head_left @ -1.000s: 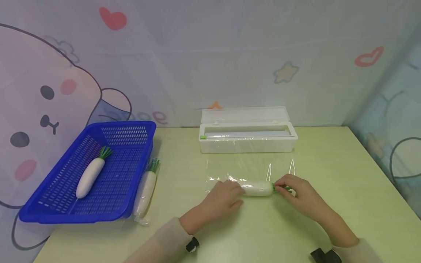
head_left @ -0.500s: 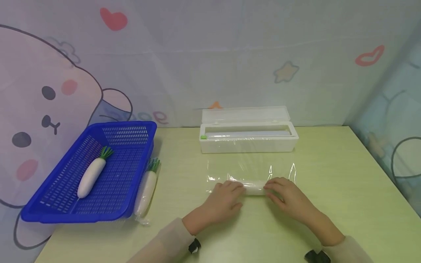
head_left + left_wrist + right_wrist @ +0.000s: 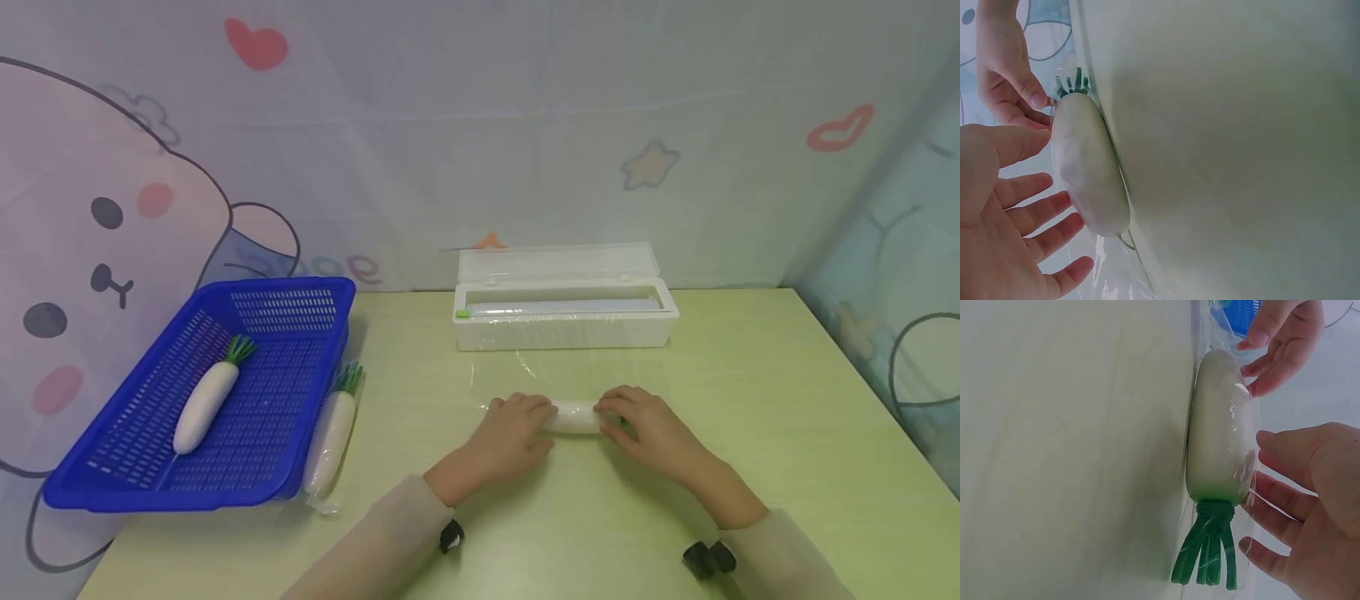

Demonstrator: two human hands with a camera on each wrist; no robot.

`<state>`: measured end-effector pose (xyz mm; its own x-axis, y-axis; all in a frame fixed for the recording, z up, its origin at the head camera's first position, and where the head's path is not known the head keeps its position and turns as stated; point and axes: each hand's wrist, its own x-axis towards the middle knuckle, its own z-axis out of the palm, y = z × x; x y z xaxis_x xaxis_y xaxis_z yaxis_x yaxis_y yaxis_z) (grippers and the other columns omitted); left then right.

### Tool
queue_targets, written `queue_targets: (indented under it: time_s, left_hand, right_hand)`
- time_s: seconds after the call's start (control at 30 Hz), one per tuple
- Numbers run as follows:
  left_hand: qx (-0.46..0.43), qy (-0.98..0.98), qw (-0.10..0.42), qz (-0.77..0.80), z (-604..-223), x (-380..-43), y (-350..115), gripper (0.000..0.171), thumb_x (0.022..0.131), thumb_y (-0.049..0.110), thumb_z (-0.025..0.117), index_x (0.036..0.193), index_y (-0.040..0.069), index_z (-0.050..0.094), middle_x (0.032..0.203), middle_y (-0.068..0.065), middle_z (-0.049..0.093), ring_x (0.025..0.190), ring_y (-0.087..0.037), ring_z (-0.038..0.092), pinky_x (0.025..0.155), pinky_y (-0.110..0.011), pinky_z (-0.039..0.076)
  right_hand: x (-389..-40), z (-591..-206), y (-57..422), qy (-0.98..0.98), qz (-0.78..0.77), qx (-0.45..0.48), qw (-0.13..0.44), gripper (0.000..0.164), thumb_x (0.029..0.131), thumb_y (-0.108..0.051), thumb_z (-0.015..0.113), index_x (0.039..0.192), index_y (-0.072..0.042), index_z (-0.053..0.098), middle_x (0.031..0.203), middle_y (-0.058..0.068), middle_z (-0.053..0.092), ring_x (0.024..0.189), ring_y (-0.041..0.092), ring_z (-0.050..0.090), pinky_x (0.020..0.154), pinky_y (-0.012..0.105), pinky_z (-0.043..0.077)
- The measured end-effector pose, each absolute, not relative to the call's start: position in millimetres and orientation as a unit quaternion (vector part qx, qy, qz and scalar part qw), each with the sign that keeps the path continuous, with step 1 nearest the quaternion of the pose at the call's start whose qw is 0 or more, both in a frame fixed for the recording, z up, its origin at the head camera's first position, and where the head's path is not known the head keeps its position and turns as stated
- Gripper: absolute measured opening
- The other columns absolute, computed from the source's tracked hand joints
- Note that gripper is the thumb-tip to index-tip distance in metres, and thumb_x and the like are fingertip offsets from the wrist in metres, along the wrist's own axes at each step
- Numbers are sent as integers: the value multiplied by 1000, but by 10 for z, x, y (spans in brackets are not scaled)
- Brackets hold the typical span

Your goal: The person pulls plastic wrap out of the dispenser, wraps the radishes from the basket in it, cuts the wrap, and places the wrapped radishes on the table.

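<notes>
A white radish (image 3: 576, 418) with green leaf stalks (image 3: 1211, 544) lies crosswise on the table, covered by clear plastic wrap (image 3: 1105, 269). My left hand (image 3: 510, 433) touches its root end from above, fingers spread and fairly straight. At the leafy end my right hand (image 3: 648, 429) rests its fingertips on the wrapped radish, also with loosely extended fingers. In the head view the hands hide both ends of it. Clear wrap stretches from the radish back to a white wrap dispenser box (image 3: 566, 335), whose lid (image 3: 558, 263) stands raised.
A blue plastic basket (image 3: 315, 400) stands at the left, with another white radish (image 3: 206, 408) lying in it. Against its right side lies a radish wrapped in clear film (image 3: 332, 442). A printed cloth (image 3: 555, 150) hangs behind the table (image 3: 780, 433).
My right hand has moved left from the leaf stalks onto the radish body. Both hands and the radish have then shifted a little away from me, towards the dispenser box.
</notes>
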<state>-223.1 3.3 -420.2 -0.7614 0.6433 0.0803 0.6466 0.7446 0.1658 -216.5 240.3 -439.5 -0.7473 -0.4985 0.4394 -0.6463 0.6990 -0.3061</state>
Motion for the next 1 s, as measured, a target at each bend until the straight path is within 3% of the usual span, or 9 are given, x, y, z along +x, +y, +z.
queue_targets:
  time_s: [0.43, 0.8, 1.0]
  left_hand:
    - [-322, -942, -12, -94, -4246, -2457, 105, 42, 92, 31, 64, 130, 14, 57, 131, -1, 59, 113, -20, 54, 86, -35, 41]
    - [-285, -952, -47, -102, -4314, -2641, 180, 48, 90, 30, 67, 132, 12, 56, 129, -2, 61, 110, -21, 54, 84, -36, 40]
    - [-279, -955, -37, -98, -4342, -2739, 193, 49, 88, 29, 69, 131, 10, 56, 128, -6, 58, 113, -24, 52, 86, -39, 43]
  right_hand:
    - [-2379, -4406, 2429, -920, 241, 294, 92, 28, 84, -10, 73, 109, 0, 66, 113, 16, 65, 102, 34, 62, 86, 48, 50]
    - [-2527, -4443, 2423, -927, 243, 279, 64, 42, 83, -11, 74, 118, 6, 60, 116, 20, 63, 106, 37, 61, 89, 50, 48]
    - [-2633, -4479, 2410, -927, 242, 279, 67, 43, 80, -9, 76, 117, 6, 60, 116, 21, 61, 104, 38, 58, 88, 53, 47]
